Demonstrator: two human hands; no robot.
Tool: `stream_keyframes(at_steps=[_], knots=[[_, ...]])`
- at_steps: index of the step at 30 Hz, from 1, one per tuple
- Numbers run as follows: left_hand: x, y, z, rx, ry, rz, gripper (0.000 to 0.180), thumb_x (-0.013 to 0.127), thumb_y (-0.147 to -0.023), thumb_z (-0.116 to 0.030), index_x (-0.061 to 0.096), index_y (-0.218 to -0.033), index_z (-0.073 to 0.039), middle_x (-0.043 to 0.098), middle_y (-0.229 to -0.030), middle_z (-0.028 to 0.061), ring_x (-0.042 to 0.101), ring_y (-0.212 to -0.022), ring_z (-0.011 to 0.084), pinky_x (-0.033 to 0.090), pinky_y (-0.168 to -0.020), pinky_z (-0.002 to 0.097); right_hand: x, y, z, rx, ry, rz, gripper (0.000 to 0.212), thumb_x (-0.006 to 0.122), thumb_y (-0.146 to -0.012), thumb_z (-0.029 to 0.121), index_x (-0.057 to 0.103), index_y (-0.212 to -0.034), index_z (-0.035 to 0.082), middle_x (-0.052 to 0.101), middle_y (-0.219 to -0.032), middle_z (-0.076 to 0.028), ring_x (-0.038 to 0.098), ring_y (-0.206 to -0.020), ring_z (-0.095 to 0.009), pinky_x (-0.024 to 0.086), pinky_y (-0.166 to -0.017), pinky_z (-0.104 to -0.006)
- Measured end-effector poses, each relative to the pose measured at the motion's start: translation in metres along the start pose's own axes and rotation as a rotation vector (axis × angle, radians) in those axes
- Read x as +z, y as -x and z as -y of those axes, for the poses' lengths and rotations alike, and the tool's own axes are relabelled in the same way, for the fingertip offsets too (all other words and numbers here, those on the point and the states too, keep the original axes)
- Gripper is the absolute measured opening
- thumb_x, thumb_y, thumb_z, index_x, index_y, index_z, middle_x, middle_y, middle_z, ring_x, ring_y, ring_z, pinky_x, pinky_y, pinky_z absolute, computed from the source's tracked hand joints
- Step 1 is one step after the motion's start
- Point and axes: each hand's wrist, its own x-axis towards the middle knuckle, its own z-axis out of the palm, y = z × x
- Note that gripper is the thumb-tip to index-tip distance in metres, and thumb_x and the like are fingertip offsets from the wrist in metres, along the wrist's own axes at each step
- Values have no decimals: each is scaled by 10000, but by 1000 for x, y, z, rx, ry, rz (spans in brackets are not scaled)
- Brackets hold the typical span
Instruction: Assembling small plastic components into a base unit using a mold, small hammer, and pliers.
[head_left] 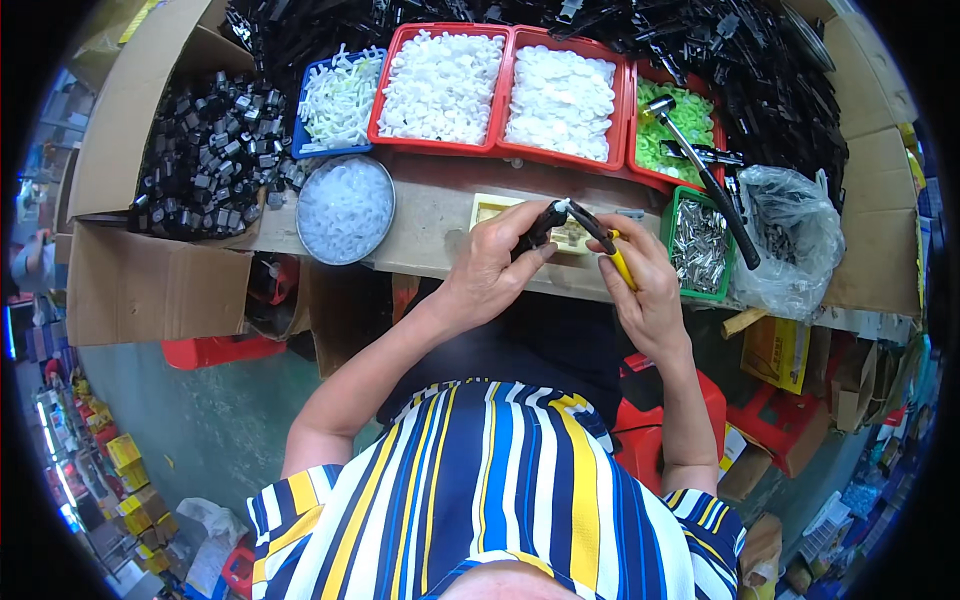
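Note:
My left hand point(490, 262) is closed round a small black plastic part point(541, 226), held up over the front edge of the workbench. In my right hand point(643, 283) is a pair of yellow-handled pliers point(624, 268), gripped by the handles with the dark jaws pointing left. The jaws meet the top of the black part, where a small white bit point(562, 205) shows. Fingers hide much of both things. Just behind the hands lies a cream-coloured block point(484, 208) with a recessed top, partly covered by them.
Red trays point(508, 90) of white plastic pieces stand behind. A hammer point(712, 190) leans over green pieces and a green tray point(672, 240) of metal parts. A round dish point(345, 212), a clear bag point(790, 240) and a carton point(160, 285) flank the bench.

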Motion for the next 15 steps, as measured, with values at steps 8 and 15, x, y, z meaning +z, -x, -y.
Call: stream_keyframes(at_steps=[8,15], knots=[[0,2,-5,103,-82,-34,260,611,-907,-81,578,-1133,43,610,-823,142,578,-713,201,462,-655,330,-1,0,5,8,9,14,200,686,-873,140,584,-856,-31,564,-928,-165,585,-817,-347,465,-717,-417],[-6,9,4,-80,13,75,333,522,-1018,-299,581,-954,22,577,-701,78,519,-581,154,401,-542,290,-1,0,7,-48,79,81,324,720,-861,218,533,-768,-30,539,-815,-162,570,-724,-348,469,-636,-423]])
